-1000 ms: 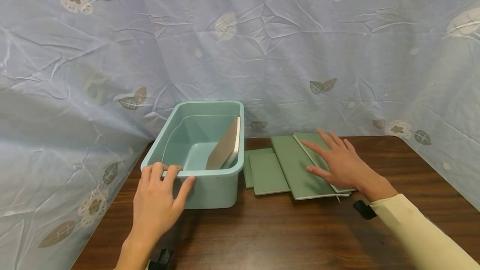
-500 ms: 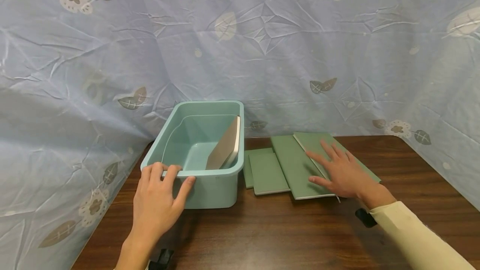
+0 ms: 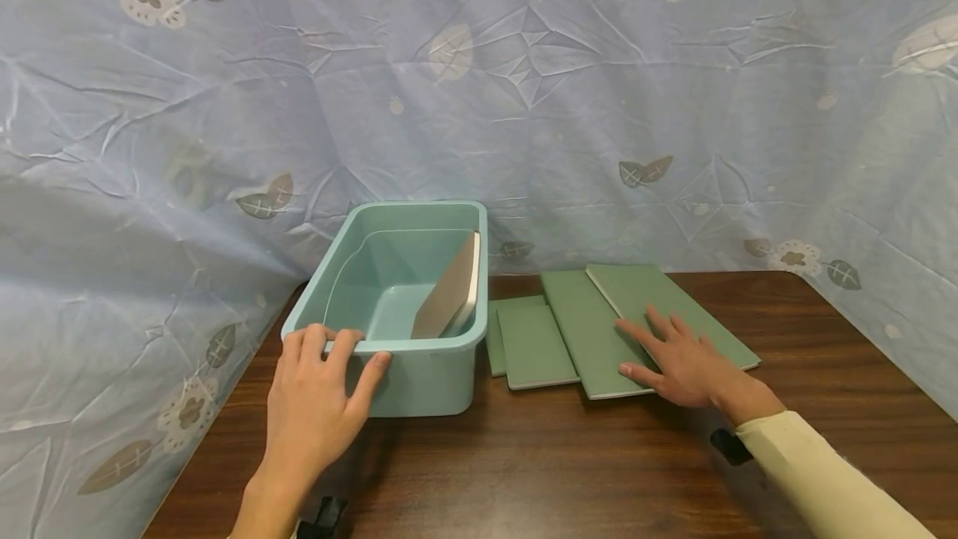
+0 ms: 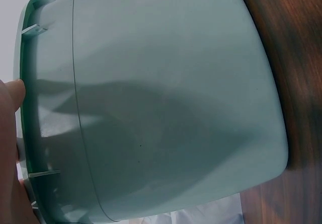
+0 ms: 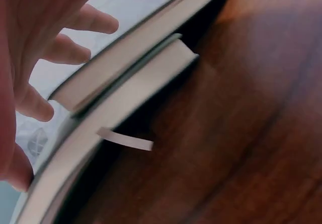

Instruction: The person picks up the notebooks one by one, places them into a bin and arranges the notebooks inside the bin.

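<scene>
My left hand point(image 3: 314, 398) grips the near rim of a pale teal plastic bin point(image 3: 430, 385), fingers hooked over the edge and thumb at the front. Inside the bin, a notebook with a grey-brown cover point(image 3: 449, 294) leans against the right wall. My right hand point(image 3: 684, 368) is spread, palm down, over the large green notebooks at the right. One large green notebook point(image 3: 692, 306) overlaps another large green notebook point(image 3: 580, 318). In the right wrist view, their page edges show below the fingers, with a pale ribbon bookmark point(image 5: 128, 140) sticking out. Whether the fingers touch the covers, I cannot tell.
Between the bin and the large notebooks lie two smaller ones, the front small green notebook point(image 3: 535, 346) partly covering the other point(image 3: 495, 348). Everything stands on a dark wooden table point(image 3: 524, 464). A patterned fabric curtain point(image 3: 561, 148) hangs behind and at both sides.
My right hand has drawn back toward me and slightly right over the large green notebooks, uncovering more of the upper one. My left hand and the bin have not moved.
</scene>
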A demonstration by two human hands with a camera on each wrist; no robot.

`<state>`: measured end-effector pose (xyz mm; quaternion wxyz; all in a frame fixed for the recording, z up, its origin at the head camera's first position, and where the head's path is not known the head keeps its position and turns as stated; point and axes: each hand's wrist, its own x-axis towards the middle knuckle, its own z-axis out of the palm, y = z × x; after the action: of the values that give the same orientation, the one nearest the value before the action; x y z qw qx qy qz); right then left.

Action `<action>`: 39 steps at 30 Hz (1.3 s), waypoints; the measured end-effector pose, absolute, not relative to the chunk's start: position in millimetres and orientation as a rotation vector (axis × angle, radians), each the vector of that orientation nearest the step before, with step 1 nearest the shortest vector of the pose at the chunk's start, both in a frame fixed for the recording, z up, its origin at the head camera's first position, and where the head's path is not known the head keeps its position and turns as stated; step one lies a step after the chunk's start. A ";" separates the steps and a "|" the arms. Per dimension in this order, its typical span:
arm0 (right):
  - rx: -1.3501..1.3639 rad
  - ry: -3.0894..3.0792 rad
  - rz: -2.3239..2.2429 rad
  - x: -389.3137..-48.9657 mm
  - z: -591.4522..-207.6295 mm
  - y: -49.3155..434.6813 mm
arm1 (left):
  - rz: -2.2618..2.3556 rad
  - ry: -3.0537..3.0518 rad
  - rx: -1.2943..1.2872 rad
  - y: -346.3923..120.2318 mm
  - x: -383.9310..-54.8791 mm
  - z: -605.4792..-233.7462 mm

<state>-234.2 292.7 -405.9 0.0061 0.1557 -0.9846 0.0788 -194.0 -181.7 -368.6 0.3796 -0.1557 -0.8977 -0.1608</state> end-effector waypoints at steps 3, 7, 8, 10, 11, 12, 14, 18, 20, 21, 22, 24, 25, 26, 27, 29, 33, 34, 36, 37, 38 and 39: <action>0.453 -3.119 0.299 -233.1 -410.8 294.2 | -0.409 -2.294 -0.397 -181.5 -194.0 -368.5; 0.410 -3.156 0.323 -232.0 -415.1 295.3 | -0.408 -2.303 -0.393 -181.5 -194.0 -368.3; 0.398 -3.162 0.326 -231.9 -415.7 295.7 | -0.409 -2.305 -0.392 -181.6 -193.9 -368.3; 0.394 -3.165 0.330 -232.0 -416.4 295.8 | -0.410 -2.308 -0.391 -181.7 -193.9 -368.3; 0.392 -3.167 0.335 -232.0 -416.5 295.8 | -0.410 -2.309 -0.391 -181.7 -193.8 -368.4; 0.390 -3.169 0.342 -232.0 -416.6 295.9 | -0.411 -2.309 -0.391 -181.7 -193.8 -368.4; 0.384 -3.175 0.358 -231.8 -416.5 296.0 | -0.410 -2.309 -0.392 -181.7 -193.7 -368.4; 0.369 -3.193 0.381 -231.6 -416.7 296.7 | -0.410 -2.306 -0.395 -181.6 -193.5 -368.6; 0.369 -3.198 0.384 -232.6 -416.6 297.0 | -0.411 -2.304 -0.396 -181.6 -193.2 -368.7; 0.371 -3.198 0.383 -233.1 -416.5 297.3 | -0.413 -2.303 -0.397 -181.7 -193.0 -368.7; 0.373 -3.198 0.384 -233.7 -416.5 297.7 | -0.414 -2.301 -0.397 -181.7 -192.9 -368.8; 0.376 -3.199 0.389 -234.7 -416.2 298.6 | -0.417 -2.300 -0.397 -181.7 -192.6 -368.7; 0.377 -3.199 0.386 -235.4 -416.2 299.1 | -0.418 -2.300 -0.397 -181.7 -192.5 -368.7; 0.374 -3.201 0.390 -235.8 -416.0 299.7 | -0.419 -2.300 -0.396 -181.7 -192.5 -368.6; 0.367 -3.204 0.394 -236.1 -415.9 300.2 | -0.419 -2.300 -0.396 -181.7 -192.5 -368.6; 0.338 -3.212 0.398 -237.1 -415.5 301.1 | -0.419 -2.300 -0.394 -181.6 -192.5 -368.5; 0.259 -3.238 0.408 -238.6 -414.9 303.6 | -0.419 -2.298 -0.392 -181.1 -192.5 -368.1; 0.244 -3.243 0.411 -238.8 -414.7 304.2 | -0.419 -2.297 -0.393 -181.0 -192.5 -368.0; 0.229 -3.251 0.414 -239.1 -414.9 305.3 | -0.420 -2.295 -0.396 -180.9 -192.7 -367.7; 0.227 -3.252 0.416 -239.3 -415.0 305.7 | -0.417 -2.292 -0.399 -180.9 -192.8 -367.5; 0.228 -3.253 0.413 -239.6 -415.3 306.0 | -0.414 -2.290 -0.402 -180.9 -193.0 -367.3; 0.228 -3.253 0.408 -239.9 -415.6 306.1 | -0.410 -2.288 -0.404 -181.0 -193.3 -367.1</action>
<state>-239.9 306.1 -415.6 -0.0726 0.0692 -0.9872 0.1239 -193.3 -181.0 -367.1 0.3812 -0.1582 -0.8966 -0.1607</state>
